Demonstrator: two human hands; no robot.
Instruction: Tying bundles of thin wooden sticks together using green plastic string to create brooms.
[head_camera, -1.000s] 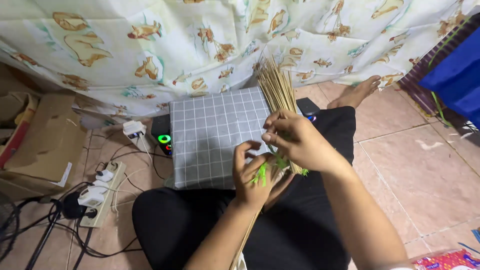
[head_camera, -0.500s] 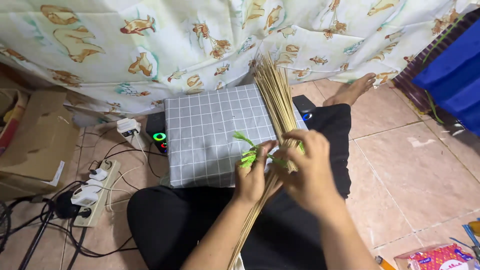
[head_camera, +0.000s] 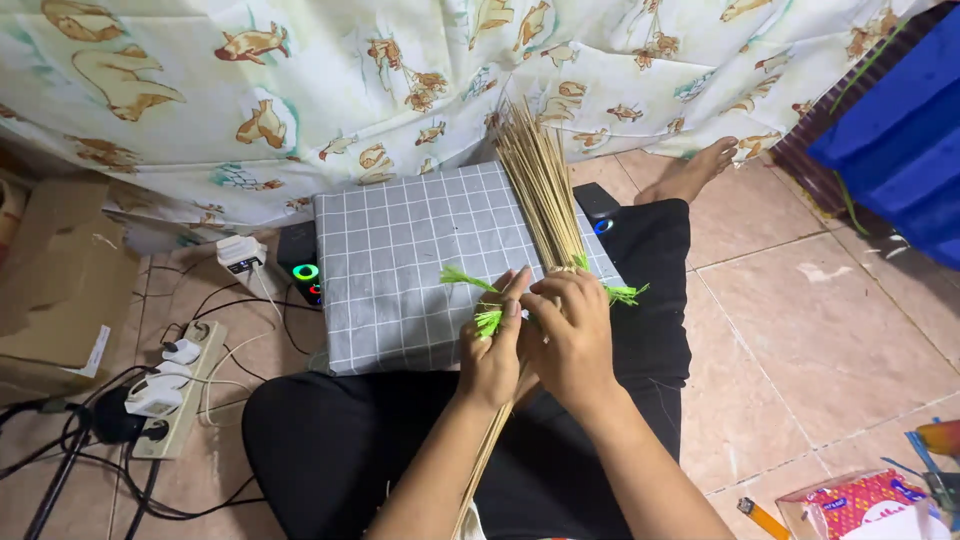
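Observation:
A bundle of thin tan sticks (head_camera: 535, 185) runs from my lap up over a grey checked cushion (head_camera: 400, 260). Both hands hold it at its middle. My left hand (head_camera: 492, 345) grips the sticks from the left and pinches a frayed bright green string (head_camera: 487, 318). My right hand (head_camera: 570, 335) is closed around the bundle beside it, with another frayed green string end (head_camera: 625, 293) sticking out to its right. The string passes around the sticks under my fingers.
My black-trousered legs and a bare foot (head_camera: 695, 170) lie on the pink tiled floor (head_camera: 830, 330). A power strip (head_camera: 175, 390) with plugs and cables sits at left beside cardboard boxes (head_camera: 60, 290). A printed sheet (head_camera: 300, 90) hangs behind; a snack packet (head_camera: 850, 500) lies bottom right.
My right hand came down from above the bundle to close beside my left. The green string ends, bunched near my left hand before, now spread out to both sides.

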